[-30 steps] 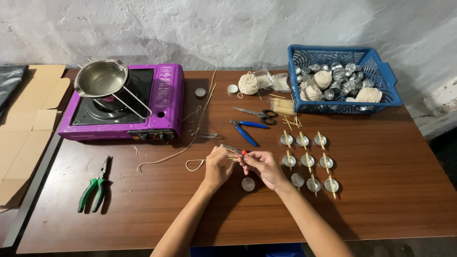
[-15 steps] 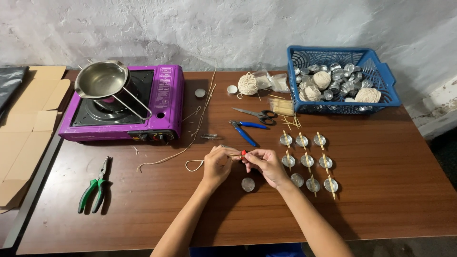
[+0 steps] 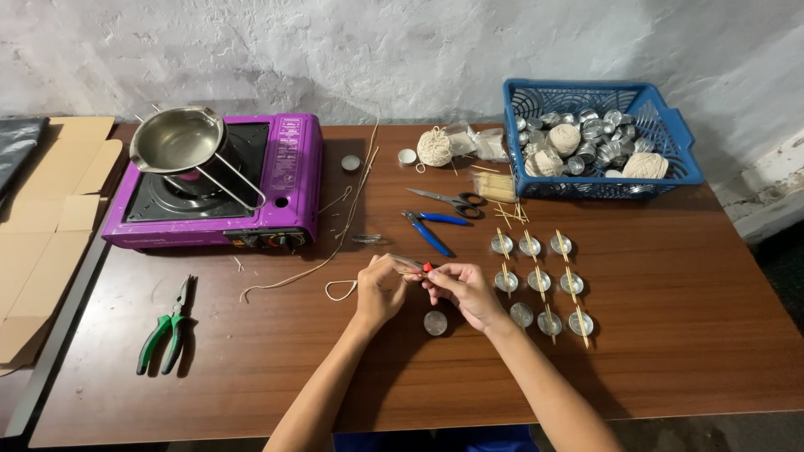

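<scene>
Hands meet near the tabletop's front edge: your left hand and right hand both pinch a thin stick with a red bit, above a small metal cup.

Purple stove bearing steel pot; green pliers lying left; scissors, blue cutters sitting mid-table; blue basket holding what are probably twine balls.

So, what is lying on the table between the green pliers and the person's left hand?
In the head view, only bare brown table lies between the green pliers and the left hand; a pale cord runs just above that stretch.
</scene>
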